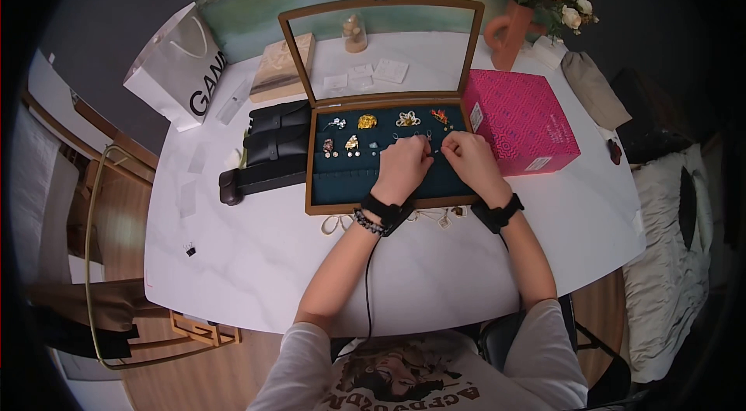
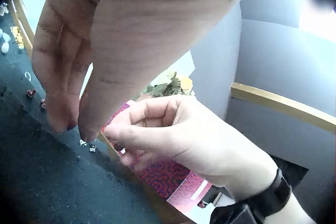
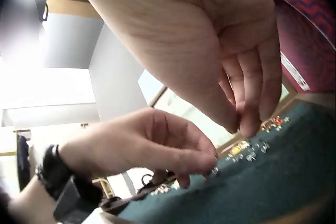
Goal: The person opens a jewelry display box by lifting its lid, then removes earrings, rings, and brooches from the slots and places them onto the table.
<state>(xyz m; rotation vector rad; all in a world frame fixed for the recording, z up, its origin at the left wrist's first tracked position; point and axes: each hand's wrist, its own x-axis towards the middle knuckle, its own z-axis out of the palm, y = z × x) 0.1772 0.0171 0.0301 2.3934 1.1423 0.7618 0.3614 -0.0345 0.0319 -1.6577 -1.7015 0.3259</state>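
Both hands work close together over the right part of a dark green lined jewelry case (image 1: 346,186) with its glass lid raised. The left hand (image 1: 404,168) has bent fingers, and its fingertips pinch a tiny silvery piece (image 3: 214,171) in the right wrist view. Just to its right, the right hand (image 1: 474,166) brings thumb and forefinger together; a tiny bright piece (image 2: 123,151) shows at their tips, its shape unclear. Gold jewelry (image 1: 367,122), a pearly piece (image 1: 406,119), a red piece (image 1: 439,116) and small earrings (image 1: 353,153) lie on the lining, in rows.
Black pouches (image 1: 276,135) lie left of the case; a pink box (image 1: 524,123) stands at its right. Behind are a wooden block (image 1: 284,65), a glass dome (image 1: 354,34) and a flower vase (image 1: 509,38). Necklaces (image 1: 444,217) lie along the case's front edge.
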